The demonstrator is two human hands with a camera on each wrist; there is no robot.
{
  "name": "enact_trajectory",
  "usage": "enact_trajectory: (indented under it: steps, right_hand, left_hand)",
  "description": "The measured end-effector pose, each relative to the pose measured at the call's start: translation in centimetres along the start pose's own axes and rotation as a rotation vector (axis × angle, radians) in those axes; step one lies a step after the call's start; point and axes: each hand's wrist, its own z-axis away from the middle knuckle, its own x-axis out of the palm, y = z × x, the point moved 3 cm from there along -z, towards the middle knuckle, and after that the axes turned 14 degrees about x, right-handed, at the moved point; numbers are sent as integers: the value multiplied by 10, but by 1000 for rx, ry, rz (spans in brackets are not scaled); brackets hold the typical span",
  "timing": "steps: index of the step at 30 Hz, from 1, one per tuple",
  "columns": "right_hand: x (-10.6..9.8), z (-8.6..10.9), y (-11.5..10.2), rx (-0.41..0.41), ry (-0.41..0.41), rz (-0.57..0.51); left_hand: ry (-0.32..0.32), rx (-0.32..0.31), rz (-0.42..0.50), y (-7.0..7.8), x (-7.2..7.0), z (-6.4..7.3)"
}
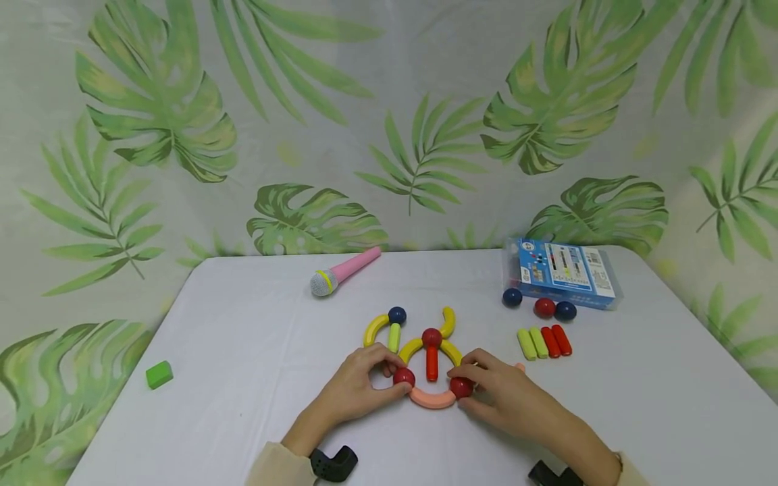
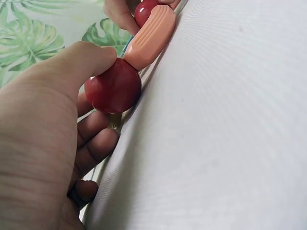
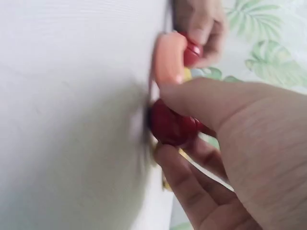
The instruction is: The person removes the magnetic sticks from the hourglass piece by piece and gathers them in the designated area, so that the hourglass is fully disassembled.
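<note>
My left hand (image 1: 355,386) pinches a red ball (image 2: 114,87) between thumb and fingers. A second red ball (image 3: 171,123) is gripped by my right hand (image 1: 509,397). Between these balls lies a curved salmon rod (image 1: 433,399), its ends against both. Curved yellow rods (image 1: 451,351) lead up from them to a red ball (image 1: 431,337) at the top. From that top ball a straight red rod (image 1: 432,364) points down, and another curved yellow piece (image 1: 448,322) rises. Left of this, a navy ball (image 1: 397,315) joins a yellow arc (image 1: 375,329) and a lime rod (image 1: 394,337).
At the back right sits a blue-labelled clear box (image 1: 565,273), with two navy balls and a red ball (image 1: 544,308) before it. Short lime and red rods (image 1: 550,342) lie in a row nearby. A pink toy microphone (image 1: 345,271) and a green block (image 1: 159,374) are farther left.
</note>
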Motion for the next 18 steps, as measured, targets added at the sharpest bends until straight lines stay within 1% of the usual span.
enact_trajectory:
  steps: [4,7,9,11,14,16,18]
  right_hand:
    - [8,-2,-3,47,45,33]
    - [10,-3,-3,89,59,53]
    - [9,-2,-2,101,60,73]
    - [4,0,-2,110,56,92]
    - [-9,4,0,112,56,81]
    - [-21,6,5,102,85,57]
    - [-34,9,11,85,130,21]
  left_hand:
    - [-6,-11,-3,0,-1,0]
    - [-6,-19,-5,0,-1,0]
    - [-7,-26,-4,0,0,0]
    - [-9,-33,-2,0,0,0]
    - [-13,-42,-2,-1,0,0]
    - [-14,-44,-3,-1,0,0]
    - [-15,-44,-6,-1,0,0]
